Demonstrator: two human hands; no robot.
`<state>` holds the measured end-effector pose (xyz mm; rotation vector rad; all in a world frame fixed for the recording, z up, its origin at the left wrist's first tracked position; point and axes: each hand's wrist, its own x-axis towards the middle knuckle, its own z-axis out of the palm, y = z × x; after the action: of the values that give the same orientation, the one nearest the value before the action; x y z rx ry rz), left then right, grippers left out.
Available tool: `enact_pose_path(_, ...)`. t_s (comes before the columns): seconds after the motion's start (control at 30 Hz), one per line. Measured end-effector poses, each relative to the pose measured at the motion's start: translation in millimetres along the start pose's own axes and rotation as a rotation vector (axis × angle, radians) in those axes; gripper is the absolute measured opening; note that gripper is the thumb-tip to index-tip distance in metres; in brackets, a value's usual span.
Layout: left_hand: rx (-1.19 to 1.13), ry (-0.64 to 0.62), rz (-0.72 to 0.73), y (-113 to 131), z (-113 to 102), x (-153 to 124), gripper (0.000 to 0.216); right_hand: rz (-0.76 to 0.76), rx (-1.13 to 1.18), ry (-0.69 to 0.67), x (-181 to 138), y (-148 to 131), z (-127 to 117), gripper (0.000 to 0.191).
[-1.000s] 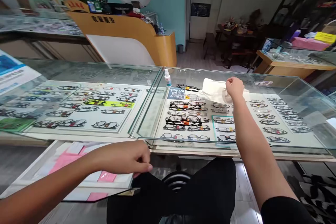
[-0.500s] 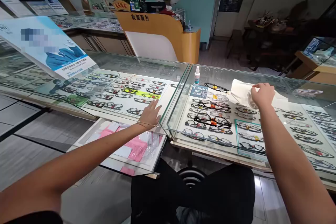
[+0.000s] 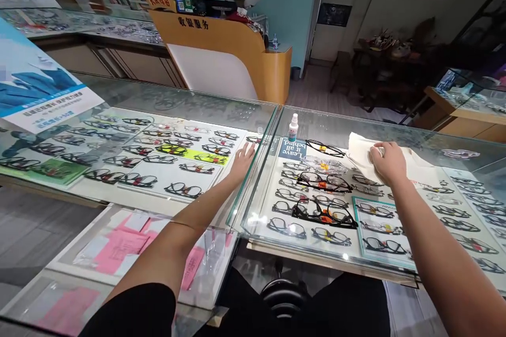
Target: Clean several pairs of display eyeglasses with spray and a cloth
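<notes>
My right hand rests on a cream cloth on the glass counter, its fingers curled onto the fabric. My left hand lies on the glass near the joint between two showcases, fingers stretched out and holding nothing. Between the hands stands a small white spray bottle with a blue label. Left of the cloth is a dark-framed pair of glasses. Nearer to me are a pair of black glasses and another black pair, both with orange tags.
Rows of glasses fill the left showcase and the right one. Below my left arm, an open drawer holds pink and white packets. A blue poster stand is on the left counter. An orange cashier desk stands beyond.
My left hand has slid farther forward over the glass, toward the joint. My right hand remains on the cloth. The view has shifted, so the drawer shows more fully.
</notes>
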<state>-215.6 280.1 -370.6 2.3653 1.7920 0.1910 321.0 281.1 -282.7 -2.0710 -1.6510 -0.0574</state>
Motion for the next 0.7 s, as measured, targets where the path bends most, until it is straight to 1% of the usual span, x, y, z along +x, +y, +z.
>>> enact_pose_path(0.1,0.037,0.103,-0.022,-10,12,30,0.061,-0.002,0.045,-0.008,-2,0,-1,0.049)
enact_pose_path(0.2,0.031,0.145,-0.025,-16,18,56,0.059,-0.002,0.085,-0.032,-3,0,-2,0.048)
enact_pose_path(0.33,0.005,0.193,-0.043,-20,24,83,0.058,-0.055,0.123,-0.037,-4,0,-2,0.045)
enact_pose_path(0.53,-0.002,0.202,-0.089,-28,35,106,0.063,-0.104,0.118,-0.049,-7,4,0,0.05)
enact_pose_path(0.7,0.0,0.184,-0.08,-32,35,110,0.061,-0.103,0.112,-0.055,-6,6,2,0.048)
